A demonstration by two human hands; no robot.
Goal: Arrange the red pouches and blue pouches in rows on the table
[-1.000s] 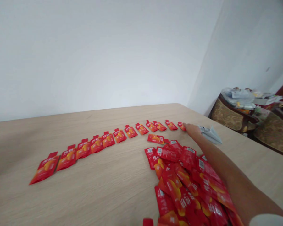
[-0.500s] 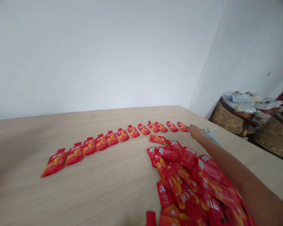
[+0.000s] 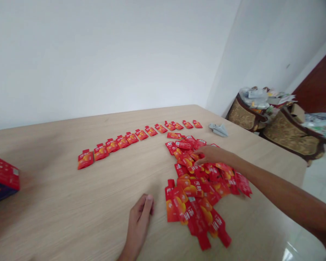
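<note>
A loose pile of red pouches point(image 3: 191, 186) with orange fruit pictures and white lettering lies on the table. Over the pile's upper part is my right hand point(image 3: 213, 154), its fingers apart and bent down toward the pouches; I see none gripped. My left hand point(image 3: 141, 214) rests on the table left of the pile, fingers curled in under the thumb, with nothing visible in it. Farther back, several similar pouches point(image 3: 130, 137) lie face up in a slanting row, caps pointing away. One pouch point(image 3: 174, 135) lies sideways between row and pile.
The wooden table point(image 3: 57, 210) meets a white wall behind. A red and dark blue box point(image 3: 4, 177) stands at the left edge. A crumpled grey wrapper point(image 3: 218, 129) lies beyond the row's right end. Patterned chairs point(image 3: 285, 132) loaded with bags stand past the table at right.
My right hand has come back from the row's right end to the pile. My left hand has come into clear view beside the pile. The view has shifted, showing the box at left.
</note>
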